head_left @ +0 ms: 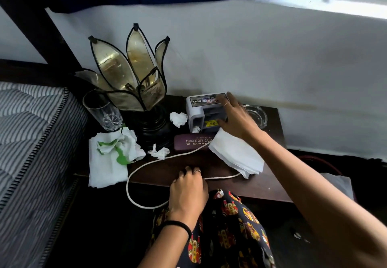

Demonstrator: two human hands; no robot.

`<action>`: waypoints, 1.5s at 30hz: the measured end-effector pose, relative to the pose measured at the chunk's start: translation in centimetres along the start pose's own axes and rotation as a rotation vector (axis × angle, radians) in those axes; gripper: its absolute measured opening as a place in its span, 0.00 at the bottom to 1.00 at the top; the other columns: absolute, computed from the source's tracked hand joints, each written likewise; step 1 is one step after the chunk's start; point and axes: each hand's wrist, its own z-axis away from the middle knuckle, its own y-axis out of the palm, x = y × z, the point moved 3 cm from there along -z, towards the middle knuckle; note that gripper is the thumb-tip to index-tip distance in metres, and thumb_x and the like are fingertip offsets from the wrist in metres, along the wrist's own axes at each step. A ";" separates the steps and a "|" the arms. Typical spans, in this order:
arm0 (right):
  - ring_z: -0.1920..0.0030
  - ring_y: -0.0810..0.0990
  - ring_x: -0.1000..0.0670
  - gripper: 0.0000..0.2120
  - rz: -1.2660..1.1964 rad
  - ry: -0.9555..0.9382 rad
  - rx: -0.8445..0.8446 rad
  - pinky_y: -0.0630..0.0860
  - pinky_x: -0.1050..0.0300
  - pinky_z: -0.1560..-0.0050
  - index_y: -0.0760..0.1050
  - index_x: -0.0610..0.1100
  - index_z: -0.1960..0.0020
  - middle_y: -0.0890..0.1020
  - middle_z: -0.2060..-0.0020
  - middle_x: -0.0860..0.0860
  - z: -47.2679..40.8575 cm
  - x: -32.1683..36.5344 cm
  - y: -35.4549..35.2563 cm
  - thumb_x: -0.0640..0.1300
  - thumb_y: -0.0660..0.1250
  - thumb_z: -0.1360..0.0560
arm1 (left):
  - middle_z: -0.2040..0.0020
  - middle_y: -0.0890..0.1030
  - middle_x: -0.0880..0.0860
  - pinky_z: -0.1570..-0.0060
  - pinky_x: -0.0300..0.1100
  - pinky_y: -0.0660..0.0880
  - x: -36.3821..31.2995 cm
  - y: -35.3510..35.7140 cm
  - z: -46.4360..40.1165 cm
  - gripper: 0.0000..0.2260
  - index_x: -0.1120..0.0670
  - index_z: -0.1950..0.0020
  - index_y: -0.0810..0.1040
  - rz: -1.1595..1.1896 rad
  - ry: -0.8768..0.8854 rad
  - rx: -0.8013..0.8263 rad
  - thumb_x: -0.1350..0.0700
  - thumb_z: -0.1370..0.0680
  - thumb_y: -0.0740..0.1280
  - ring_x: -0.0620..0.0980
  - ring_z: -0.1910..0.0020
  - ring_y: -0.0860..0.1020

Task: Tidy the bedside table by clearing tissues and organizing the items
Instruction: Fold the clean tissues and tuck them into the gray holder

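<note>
A striped mattress point(31, 131) fills the far left, just beside the dark bedside table point(240, 186). At the table's left end stands a clear drinking glass point(102, 110), upright, with nothing visible inside it. In front of it a flat white tissue point(105, 169) hangs over the near edge, with a crumpled white-and-green tissue point(119, 144) heaped on top. Behind these rises a petal-shaped lamp point(134, 75) on a dark round base, close to the wall. A small tissue ball point(178, 118) lies between the lamp base and a grey box-like device point(204, 113); another scrap point(196, 129) sits against the device's near face, and a twisted piece point(159, 152) lies near the front of the lamp base. A maroon spectacle case point(191, 143) lies just in front of the device. A white cord point(146, 163) runs across the case, loops off the near edge and comes back along the table front. The left hand point(187, 190) rests at the near edge with fingers curled onto the tabletop, beside the cord; whether it grips the cord I cannot tell. The right hand point(236, 117) reaches over a folded white tissue point(236, 154), thumb and fingers spread against the device's right side. At the far right a glass ashtray point(256, 116) sits behind that hand; any contents are unclear.
</note>
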 end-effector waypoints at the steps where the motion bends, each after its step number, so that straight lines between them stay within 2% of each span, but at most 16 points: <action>1: 0.24 0.52 0.38 0.40 0.018 -0.009 0.031 0.61 0.36 0.29 0.51 0.51 0.24 0.50 0.22 0.44 -0.4 0.0 -0.1 0.44 0.69 0.28 | 0.39 0.77 0.54 0.50 0.47 0.75 -0.1 0.0 0.0 0.16 0.53 0.36 0.71 -0.003 0.001 -0.003 0.52 0.22 0.55 0.53 0.42 0.76; 4: 0.23 0.47 0.40 0.46 0.075 -0.050 0.139 0.54 0.37 0.26 0.47 0.53 0.23 0.48 0.22 0.47 -2.0 0.2 -0.8 0.45 0.72 0.31 | 0.38 0.76 0.55 0.49 0.47 0.76 -0.3 0.0 0.1 0.17 0.54 0.35 0.71 -0.017 -0.001 -0.003 0.52 0.21 0.55 0.54 0.41 0.76; 6: 0.23 0.48 0.41 0.46 0.072 -0.056 0.230 0.53 0.39 0.26 0.47 0.53 0.23 0.51 0.22 0.49 -3.2 0.6 -1.3 0.46 0.73 0.31 | 0.38 0.76 0.56 0.49 0.47 0.76 -0.3 0.0 0.1 0.17 0.55 0.35 0.71 -0.023 -0.002 -0.002 0.52 0.21 0.54 0.55 0.41 0.76; 10: 0.28 0.62 0.40 0.45 0.041 -0.026 0.314 0.63 0.46 0.29 0.54 0.50 0.24 0.67 0.28 0.46 -5.6 1.2 -2.6 0.50 0.75 0.33 | 0.36 0.75 0.57 0.48 0.46 0.77 -0.3 0.2 0.2 0.19 0.56 0.33 0.70 -0.024 0.018 -0.004 0.53 0.21 0.54 0.55 0.40 0.76; 12: 0.32 0.69 0.41 0.41 0.090 -0.022 0.331 0.68 0.50 0.34 0.61 0.47 0.26 0.71 0.31 0.45 -6.0 1.5 -3.0 0.49 0.76 0.34 | 0.36 0.76 0.57 0.47 0.46 0.76 -0.3 0.3 0.1 0.19 0.56 0.32 0.70 -0.017 0.010 0.000 0.53 0.21 0.54 0.55 0.40 0.76; 14: 0.39 0.74 0.41 0.33 0.119 -0.027 0.328 0.70 0.54 0.42 0.70 0.42 0.32 0.75 0.36 0.43 -6.1 1.6 -3.1 0.46 0.76 0.34 | 0.37 0.76 0.56 0.47 0.46 0.76 -0.3 0.2 0.1 0.19 0.56 0.33 0.70 -0.013 0.010 0.002 0.53 0.21 0.54 0.55 0.40 0.76; 16: 0.40 0.74 0.41 0.32 0.111 -0.020 0.310 0.70 0.54 0.44 0.71 0.40 0.34 0.74 0.38 0.43 -5.6 1.5 -3.1 0.46 0.77 0.34 | 0.36 0.75 0.56 0.47 0.46 0.76 -0.3 0.2 0.2 0.19 0.56 0.32 0.69 -0.014 0.015 0.010 0.53 0.21 0.53 0.55 0.40 0.75; 20: 0.39 0.72 0.40 0.38 0.055 -0.041 0.210 0.69 0.54 0.42 0.68 0.40 0.32 0.72 0.39 0.42 -4.0 1.2 -3.3 0.47 0.79 0.37 | 0.34 0.74 0.57 0.46 0.47 0.75 -0.4 -0.1 0.1 0.19 0.56 0.32 0.69 -0.021 0.000 0.038 0.52 0.21 0.52 0.55 0.38 0.74; 27: 0.37 0.66 0.43 0.34 -0.013 -0.174 -0.240 0.74 0.45 0.42 0.67 0.43 0.32 0.70 0.37 0.45 2.3 1.4 -4.6 0.45 0.76 0.34 | 0.35 0.74 0.57 0.47 0.48 0.76 -0.5 -0.2 0.1 0.18 0.55 0.33 0.69 -0.039 -0.015 0.067 0.52 0.21 0.55 0.56 0.39 0.75; 33: 0.37 0.67 0.43 0.31 -0.068 -0.079 -0.398 0.77 0.44 0.48 0.67 0.44 0.32 0.70 0.37 0.46 3.5 0.9 -5.9 0.45 0.73 0.33 | 0.33 0.73 0.57 0.45 0.49 0.75 -0.4 -0.1 0.1 0.19 0.55 0.31 0.67 -0.038 -0.023 0.100 0.51 0.21 0.54 0.56 0.37 0.73; 40: 0.37 0.69 0.43 0.32 -0.109 0.104 -0.262 0.73 0.48 0.40 0.68 0.44 0.32 0.71 0.38 0.46 -1.3 -0.8 -6.2 0.52 0.73 0.32 | 0.36 0.74 0.56 0.47 0.48 0.76 -0.6 -0.5 0.1 0.18 0.54 0.33 0.70 -0.023 -0.020 0.069 0.51 0.21 0.55 0.55 0.39 0.75; 45: 0.40 0.75 0.42 0.29 -0.127 0.097 -0.082 0.73 0.50 0.39 0.73 0.43 0.35 0.75 0.40 0.44 -5.0 -0.6 -5.4 0.53 0.74 0.32 | 0.33 0.73 0.56 0.44 0.47 0.75 -0.5 -0.4 0.2 0.19 0.54 0.31 0.68 -0.011 -0.006 0.043 0.51 0.20 0.52 0.54 0.36 0.73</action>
